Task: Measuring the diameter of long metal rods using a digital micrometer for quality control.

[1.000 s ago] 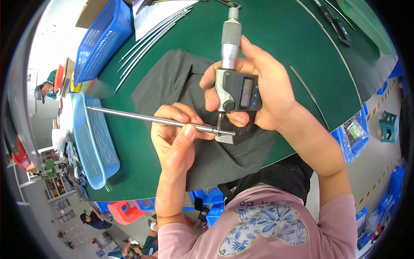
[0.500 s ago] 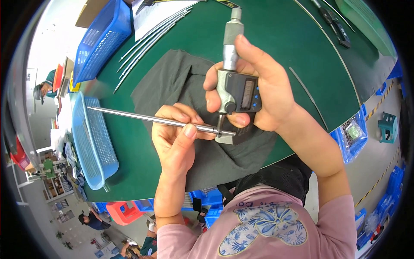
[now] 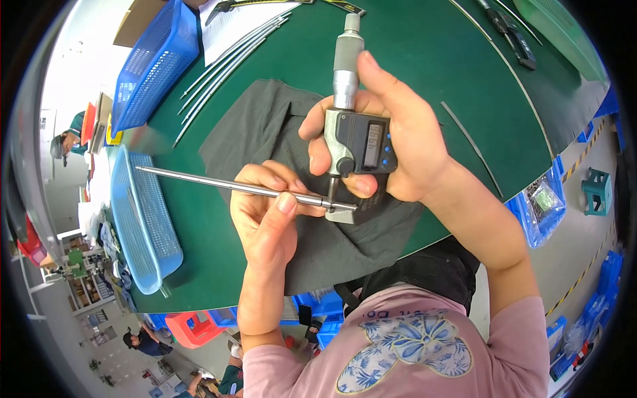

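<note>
My left hand (image 3: 269,212) pinches a thin, shiny metal rod (image 3: 219,182) between thumb and fingers. The rod's far end points left toward the light blue basket, and its stepped right end lies between the jaws of a digital micrometer (image 3: 361,142). Wrapped round the micrometer's frame is my right hand (image 3: 405,132), its thumb raised beside the grey thimble and its fingers behind the body. The small display and blue buttons face up. Below both hands a dark grey cloth (image 3: 332,255) lies rumpled on the green table (image 3: 424,46).
At the left stand a light blue basket (image 3: 147,225) and a darker blue basket (image 3: 156,66). Several metal rods (image 3: 225,73) lie near white paper at the back. A caliper (image 3: 511,33) and green basket (image 3: 564,36) are at the far right; a thin strip (image 3: 471,139) lies nearer.
The micrometer has shifted slightly left and turned a little, its display now easier to see. Both hands keep their holds, and the rod's end stays between the jaws.
</note>
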